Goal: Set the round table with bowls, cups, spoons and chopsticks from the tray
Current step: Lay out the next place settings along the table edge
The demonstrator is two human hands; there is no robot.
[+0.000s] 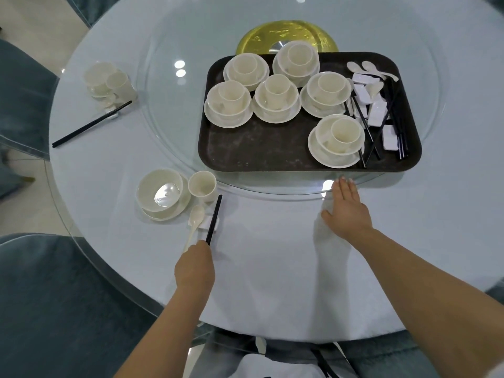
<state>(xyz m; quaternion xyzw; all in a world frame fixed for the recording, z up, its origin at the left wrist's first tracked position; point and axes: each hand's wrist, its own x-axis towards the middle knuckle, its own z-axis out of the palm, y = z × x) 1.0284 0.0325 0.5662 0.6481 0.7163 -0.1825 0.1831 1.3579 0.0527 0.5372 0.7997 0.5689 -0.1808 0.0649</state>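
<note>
Table (272,268): round, pale blue, glass-topped; carries a round glass turntable (163,132) with a gold hub (256,36) at its centre.
Tray (259,151): dark, rectangular, rests on the turntable's near side, its near edge close to the turntable rim.
Tray sets: six stacks (277,98), each a cup in a bowl on a saucer; five cluster at the far left and middle, one stands near the right front.
Tray right end: loose white spoons (373,69), white rests (377,111) and black chopsticks (401,137) lie mixed together, overlapping.
Near setting: bowl (159,190) on a saucer, cup (203,186) just beside it on the right, both on the table outside the turntable rim.
Near spoon (195,218): lies in front of the cup, bowl end away from the person, handle toward the left hand.
Near chopsticks (214,218): black, laid across a small white rest (208,223), tips pointing at the cup.
Left hand (194,268): fingers curled, gripping the near end of the near chopsticks; whether it also touches the spoon handle cannot be told.
Right hand (346,205): flat, fingers straight and together, palm down, fingertips at the turntable rim just below the tray.
Far setting (107,83): at the table's left edge; bowl, cup, spoon and a chopstick pair (91,124) across a rest.
Chairs (54,309): blue-grey upholstery, around the table's left side.
</note>
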